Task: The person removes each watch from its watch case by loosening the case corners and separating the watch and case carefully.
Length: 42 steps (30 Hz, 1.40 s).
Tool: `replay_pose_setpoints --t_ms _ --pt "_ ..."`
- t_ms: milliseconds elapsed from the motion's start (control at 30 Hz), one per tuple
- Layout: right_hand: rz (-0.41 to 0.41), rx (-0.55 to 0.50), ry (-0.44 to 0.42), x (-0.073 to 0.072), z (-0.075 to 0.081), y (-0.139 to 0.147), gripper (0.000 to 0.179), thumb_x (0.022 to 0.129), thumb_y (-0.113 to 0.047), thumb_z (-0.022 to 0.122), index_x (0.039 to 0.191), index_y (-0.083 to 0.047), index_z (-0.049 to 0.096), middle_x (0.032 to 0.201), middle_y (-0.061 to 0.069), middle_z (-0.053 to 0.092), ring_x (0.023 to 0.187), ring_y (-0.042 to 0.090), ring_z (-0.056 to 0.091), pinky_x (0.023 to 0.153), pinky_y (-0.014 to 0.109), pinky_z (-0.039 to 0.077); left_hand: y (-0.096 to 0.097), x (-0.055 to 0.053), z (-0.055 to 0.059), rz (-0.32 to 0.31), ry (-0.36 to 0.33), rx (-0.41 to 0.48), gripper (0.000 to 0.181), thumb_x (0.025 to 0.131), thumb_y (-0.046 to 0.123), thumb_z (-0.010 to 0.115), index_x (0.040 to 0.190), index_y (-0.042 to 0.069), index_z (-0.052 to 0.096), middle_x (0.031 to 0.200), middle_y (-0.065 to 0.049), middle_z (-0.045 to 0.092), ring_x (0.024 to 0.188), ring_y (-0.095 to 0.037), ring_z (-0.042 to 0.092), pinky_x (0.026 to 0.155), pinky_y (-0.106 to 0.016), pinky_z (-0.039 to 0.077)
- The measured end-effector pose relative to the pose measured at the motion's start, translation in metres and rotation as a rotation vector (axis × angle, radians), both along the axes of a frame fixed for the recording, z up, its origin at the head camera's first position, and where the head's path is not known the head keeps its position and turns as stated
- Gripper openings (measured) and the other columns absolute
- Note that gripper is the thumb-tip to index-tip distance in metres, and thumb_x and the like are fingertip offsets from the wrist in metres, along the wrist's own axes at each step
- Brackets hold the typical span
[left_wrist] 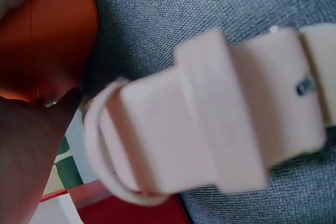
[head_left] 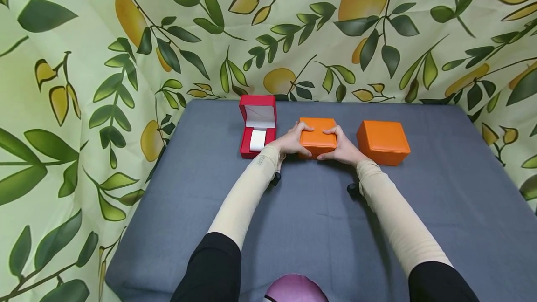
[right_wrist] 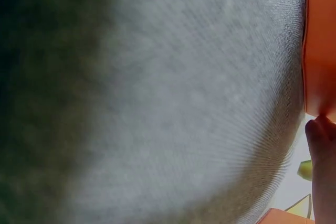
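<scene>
Between my two hands is a closed orange box point(head_left: 317, 134) on the grey-blue cloth. My left hand point(head_left: 290, 141) grips its left side, thumb at the front and fingers reaching over the top. From the right, my right hand point(head_left: 345, 149) holds the opposite side in the same way. Beside the left hand stands an open red box point(head_left: 247, 149) with a white cushion point(head_left: 258, 140) inside and its lid upright. A second closed orange box point(head_left: 382, 144) sits just right of the right hand. In the right wrist view a thumb point(right_wrist: 321, 145) meets the held box's lower corner.
The cloth-covered table point(head_left: 310, 209) runs back to a leaf-and-lemon patterned curtain point(head_left: 293, 27). A blurred pale pink strap point(left_wrist: 210, 114) crosses the left wrist view. A purple rounded thing point(head_left: 296, 289) shows at the near edge.
</scene>
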State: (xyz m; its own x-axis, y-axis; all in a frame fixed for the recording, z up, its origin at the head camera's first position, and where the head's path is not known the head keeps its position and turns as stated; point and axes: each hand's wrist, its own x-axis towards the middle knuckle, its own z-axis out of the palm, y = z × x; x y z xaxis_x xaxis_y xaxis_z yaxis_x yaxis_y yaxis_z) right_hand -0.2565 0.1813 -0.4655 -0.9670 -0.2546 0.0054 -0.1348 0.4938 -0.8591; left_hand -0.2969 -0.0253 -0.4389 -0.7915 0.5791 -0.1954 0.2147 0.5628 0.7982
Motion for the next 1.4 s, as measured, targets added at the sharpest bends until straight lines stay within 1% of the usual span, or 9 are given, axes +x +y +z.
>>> replay_pose_setpoints --t_ms 133,400,567,700,800,900,1033,1167,1400 --pt "0.015 0.030 0.005 0.001 0.003 0.000 0.085 0.061 -0.012 0.087 0.125 -0.005 0.031 0.131 0.025 0.037 0.118 0.037 0.041 0.101 0.048 0.031 0.001 -0.002 -0.004 0.008 -0.048 0.055 0.077 0.064 0.007 0.081 0.127 0.020 0.038 0.156 -0.011 0.008 0.145 -0.025 0.003 0.115 -0.043 0.018" --pt "0.040 0.057 0.050 -0.003 -0.004 0.004 0.087 0.059 -0.013 0.088 0.125 -0.007 0.031 0.127 0.026 0.039 0.116 0.038 0.042 0.100 0.050 0.031 -0.002 -0.003 -0.008 -0.010 -0.019 0.063 0.083 0.061 0.003 0.083 0.127 0.021 0.037 0.142 -0.010 0.025 0.122 -0.025 0.036 0.103 -0.036 0.035" --pt "0.039 0.026 0.061 -0.003 -0.005 0.005 0.082 0.058 -0.010 0.088 0.122 -0.004 0.037 0.133 0.021 0.032 0.123 0.037 0.033 0.104 0.050 0.026 -0.002 -0.001 -0.013 -0.014 0.043 0.029 0.080 0.062 0.004 0.082 0.126 0.021 0.037 0.139 -0.011 0.027 0.123 -0.024 0.035 0.101 -0.033 0.036" --pt "0.041 -0.046 0.052 0.004 0.009 0.002 0.076 0.059 -0.002 0.085 0.120 0.000 0.040 0.138 0.023 0.029 0.125 0.039 0.030 0.105 0.053 0.022 -0.001 -0.002 -0.016 -0.016 0.095 0.010 0.078 0.062 0.005 0.080 0.126 0.021 0.038 0.137 -0.011 0.029 0.123 -0.024 0.034 0.100 -0.030 0.036" --pt "0.050 -0.092 0.032 0.008 0.020 -0.001 0.075 0.059 0.003 0.083 0.120 0.003 0.039 0.136 0.027 0.030 0.125 0.042 0.030 0.105 0.056 0.021 0.000 -0.003 -0.016 -0.006 0.088 0.038 0.078 0.062 0.003 0.080 0.126 0.020 0.039 0.141 -0.012 0.027 0.129 -0.025 0.030 0.104 -0.034 0.034" --pt "0.059 -0.085 0.004 0.006 0.018 0.001 0.074 0.061 0.000 0.082 0.121 0.001 0.038 0.147 0.029 0.016 0.135 0.044 0.020 0.109 0.057 0.017 0.002 -0.004 -0.017 0.014 0.058 0.065 0.077 0.061 0.001 0.079 0.124 0.020 0.040 0.152 -0.013 0.017 0.141 -0.026 0.016 0.112 -0.041 0.026" --pt "0.035 -0.053 -0.046 -0.003 0.008 0.006 0.075 0.062 -0.005 0.083 0.121 -0.004 0.037 0.156 0.021 -0.004 0.140 0.042 0.012 0.112 0.057 0.015 0.002 -0.006 -0.017 0.004 0.091 0.033 0.077 0.061 0.005 0.080 0.125 0.021 0.040 0.151 -0.010 0.020 0.139 -0.028 0.017 0.111 -0.043 0.025" --pt "0.006 -0.052 -0.067 -0.007 0.004 0.008 0.077 0.060 -0.005 0.084 0.121 -0.002 0.036 0.156 0.018 0.002 0.137 0.041 0.017 0.110 0.056 0.018 0.002 -0.007 -0.017 -0.019 0.134 0.001 0.078 0.062 0.010 0.081 0.126 0.023 0.039 0.143 -0.006 0.028 0.129 -0.026 0.026 0.105 -0.039 0.031" --pt "-0.010 -0.112 -0.088 -0.002 0.014 0.004 0.069 0.061 -0.003 0.082 0.119 -0.002 0.044 0.156 0.020 0.003 0.143 0.039 0.002 0.113 0.060 0.003 -0.004 -0.007 -0.017 -0.022 0.144 -0.045 0.081 0.063 0.014 0.082 0.128 0.029 0.036 0.143 -0.006 0.027 0.125 -0.026 0.028 0.102 -0.040 0.033"
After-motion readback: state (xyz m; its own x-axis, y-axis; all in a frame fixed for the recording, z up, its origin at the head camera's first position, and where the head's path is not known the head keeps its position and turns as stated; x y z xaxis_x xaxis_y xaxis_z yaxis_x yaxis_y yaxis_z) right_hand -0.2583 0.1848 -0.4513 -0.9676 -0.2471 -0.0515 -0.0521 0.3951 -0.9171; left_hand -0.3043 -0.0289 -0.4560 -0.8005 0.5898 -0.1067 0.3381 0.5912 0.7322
